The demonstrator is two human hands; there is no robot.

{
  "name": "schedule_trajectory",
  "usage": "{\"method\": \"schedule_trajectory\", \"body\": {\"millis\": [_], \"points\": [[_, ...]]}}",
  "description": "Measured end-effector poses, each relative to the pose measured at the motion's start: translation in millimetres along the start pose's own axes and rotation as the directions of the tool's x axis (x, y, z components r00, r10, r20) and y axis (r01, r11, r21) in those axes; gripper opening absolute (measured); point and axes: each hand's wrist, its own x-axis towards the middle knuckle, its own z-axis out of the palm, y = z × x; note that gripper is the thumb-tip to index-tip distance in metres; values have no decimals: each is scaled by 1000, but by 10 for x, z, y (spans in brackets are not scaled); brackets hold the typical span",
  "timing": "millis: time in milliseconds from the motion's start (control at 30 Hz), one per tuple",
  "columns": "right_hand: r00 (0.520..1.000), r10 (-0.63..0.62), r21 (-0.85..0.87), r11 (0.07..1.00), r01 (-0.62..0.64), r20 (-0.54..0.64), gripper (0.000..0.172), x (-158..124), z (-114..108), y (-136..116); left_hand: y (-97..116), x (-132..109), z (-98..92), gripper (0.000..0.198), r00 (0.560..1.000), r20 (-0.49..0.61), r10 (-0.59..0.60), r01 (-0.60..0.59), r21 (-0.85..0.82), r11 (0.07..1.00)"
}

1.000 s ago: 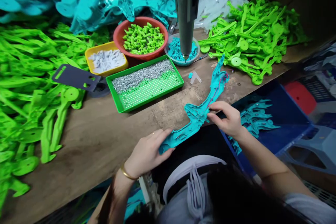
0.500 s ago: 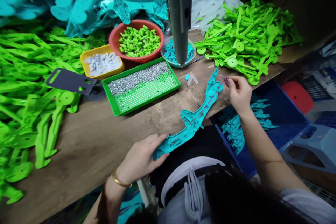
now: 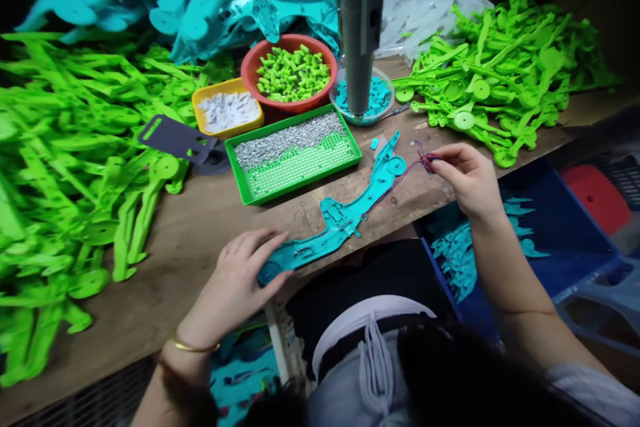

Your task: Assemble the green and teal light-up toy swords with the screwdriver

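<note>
A long, curved turquoise plastic shell (image 3: 345, 213) lies slantwise at the table's front edge, its ribbed inner side facing up. My left hand (image 3: 240, 267) is closed around its near end, thumb on one side and fingers on the other. Thin red and blue wires (image 3: 413, 165) run from along the shell to my right hand (image 3: 470, 177), which pinches their tangled bunch beyond the far end. A small turquoise piece (image 3: 374, 144) sits beside the shell's far tip, and a pale strip (image 3: 381, 147) is partly covered by it.
Behind the shell stand a green tray (image 3: 300, 181) of small metal parts, a yellow tray (image 3: 227, 132), a red bowl (image 3: 290, 107) and a clear tub (image 3: 364, 121). A grey column (image 3: 359, 33) rises there. Lime-green parts pile left (image 3: 95, 147) and right (image 3: 505, 73). A blue bin (image 3: 575, 240) is below right.
The shell has shifted left with my left hand and now partly covers the pale strip. The wires in my right hand stretch farther from the shell. The camera view has swung left.
</note>
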Motion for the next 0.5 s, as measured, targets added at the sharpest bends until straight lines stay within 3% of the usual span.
{"method": "schedule_trajectory", "body": {"millis": [133,267,367,500], "points": [[984,16,61,998,-27,176,15,-111,290,-144,396,208,27,31,978,-206,-32,-6,-183,983],[966,-20,75,997,0,257,15,-215,524,-278,829,545,187,35,965,-261,-21,-89,-404,910],[965,-51,58,998,37,256,15,-260,608,-314,1036,730,310,50,971,-238,-27,-128,-611,781],[968,-71,-26,996,80,241,14,-295,625,-266,1156,808,395,16,981,-106,-164,-13,-873,488]]}}
